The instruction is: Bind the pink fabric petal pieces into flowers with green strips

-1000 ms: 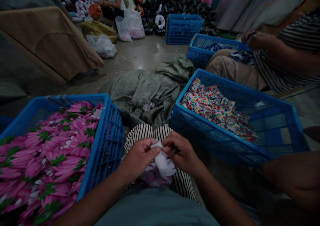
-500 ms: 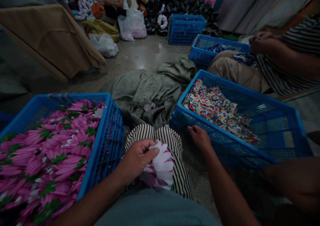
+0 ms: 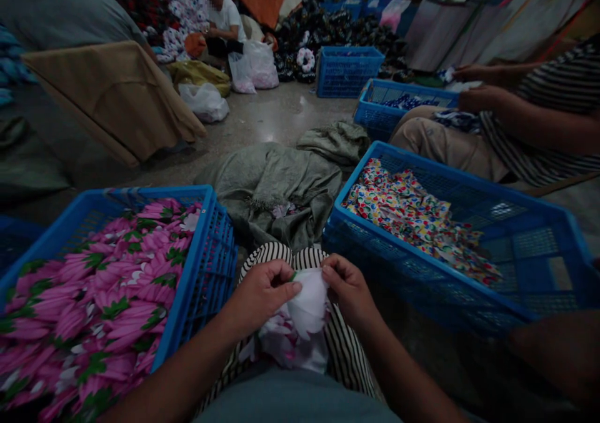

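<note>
1. Plainly, a blue slatted plastic crate (image 3: 212, 260) of pink-and-green cloth pieces (image 3: 124, 323) stands left of the black-and-white striped trousers (image 3: 352, 351).
2. Above the trousers, left hand (image 3: 266, 290) and right hand (image 3: 349, 288) pinch nearly closed.
3. Gripped by both, over the trousers: a white scalloped cloth piece (image 3: 309, 299).

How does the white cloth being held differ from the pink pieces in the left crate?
The white cloth looks mostly white; the pink pieces are bright pink with green patches. The left hand and right hand hold the white cloth; the pink pieces lie heaped in a crate. Both have petal-like edges.
</note>
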The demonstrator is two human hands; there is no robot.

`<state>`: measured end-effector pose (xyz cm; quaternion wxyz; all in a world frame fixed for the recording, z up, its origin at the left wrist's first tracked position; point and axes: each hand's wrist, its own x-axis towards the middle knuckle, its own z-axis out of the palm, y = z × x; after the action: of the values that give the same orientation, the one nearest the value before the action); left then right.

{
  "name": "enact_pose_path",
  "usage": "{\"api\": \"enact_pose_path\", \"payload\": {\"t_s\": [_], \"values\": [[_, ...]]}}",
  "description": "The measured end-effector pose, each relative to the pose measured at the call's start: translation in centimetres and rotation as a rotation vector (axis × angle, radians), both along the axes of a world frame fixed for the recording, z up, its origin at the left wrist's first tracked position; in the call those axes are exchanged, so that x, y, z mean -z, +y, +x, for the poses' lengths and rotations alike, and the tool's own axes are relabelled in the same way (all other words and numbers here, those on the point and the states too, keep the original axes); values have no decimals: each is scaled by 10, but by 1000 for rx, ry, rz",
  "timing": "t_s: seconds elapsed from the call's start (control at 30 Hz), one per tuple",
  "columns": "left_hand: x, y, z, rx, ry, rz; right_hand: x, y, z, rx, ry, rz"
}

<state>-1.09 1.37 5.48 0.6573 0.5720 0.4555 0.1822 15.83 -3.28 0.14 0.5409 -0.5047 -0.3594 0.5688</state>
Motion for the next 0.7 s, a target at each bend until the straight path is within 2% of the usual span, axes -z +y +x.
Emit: {"api": "enact_pose_path", "payload": {"t_s": [0.17, 0.3, 0.4, 0.53, 0.6, 0.7], "values": [[1, -6, 4, -168, -144, -165, 2, -4, -10, 115, 134, -113], [5, -9, 3, -210, -188, -227, 0, -3, -12, 102, 93, -155], [5, -9, 0, -202, -147, -203, -5, -1, -4, -10, -126, -23], [0, -7, -1, -163, -83, 78, -24, 0, 6, -152, -408, 195], [-3, -7, 0, -161, -96, 147, -32, -1, 4, -268, -434, 240], [-4, -7, 0, -208, -97, 90, -34, -4, -6, -448, -334, 245]]}}
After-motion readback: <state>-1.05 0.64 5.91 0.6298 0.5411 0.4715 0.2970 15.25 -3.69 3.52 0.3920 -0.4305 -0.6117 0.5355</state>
